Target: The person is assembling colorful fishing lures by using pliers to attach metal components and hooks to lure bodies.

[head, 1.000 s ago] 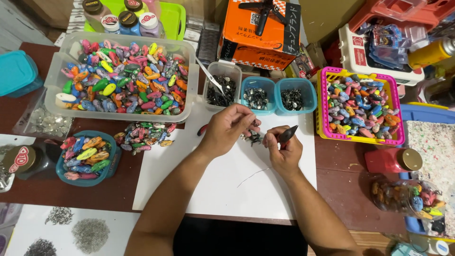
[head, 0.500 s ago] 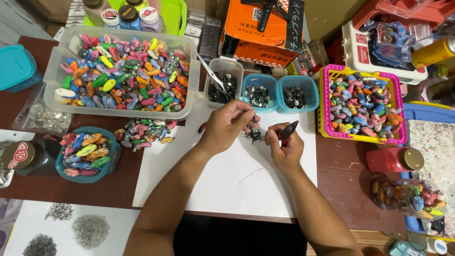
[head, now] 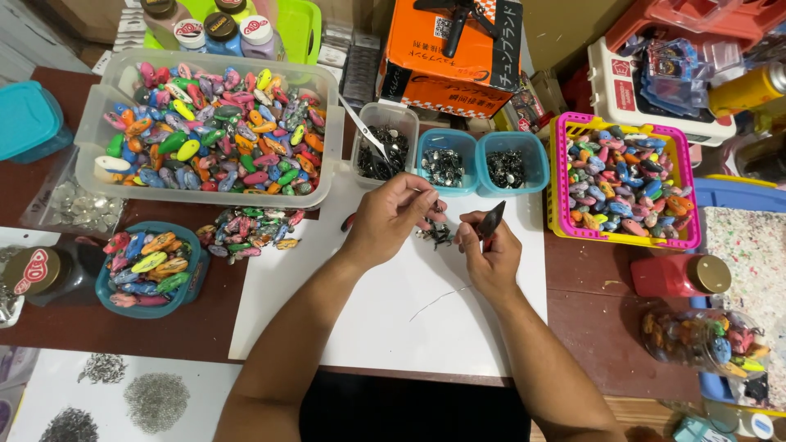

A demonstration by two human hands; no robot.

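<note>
Your left hand [head: 391, 217] hovers over the white sheet [head: 385, 327] on the worktop [head: 622, 327], its grip pinched together on something too small to make out, right above a little cluster of dark metal bits [head: 434, 236] lying on the sheet. Your right hand [head: 490, 255] sits just beside that cluster, on its right, with the grip clamped on a dark pointed tool [head: 491, 221] whose tip stands up past your fingers. The cluster lies between your two hands, touching neither as far as you can see.

Just beyond your hands stand three small tubs in a row: one clear tub [head: 385, 141] with dark parts and a thin metal tool, and two blue tubs [head: 479, 162] of metal pieces. To your left is one large clear bin [head: 205, 131] of coloured lures, one round blue dish [head: 151, 266] of them, and a loose pile [head: 250, 227]. To your right is one pink-and-yellow basket [head: 626, 180] of painted lures and one red jar [head: 679, 275].
</note>
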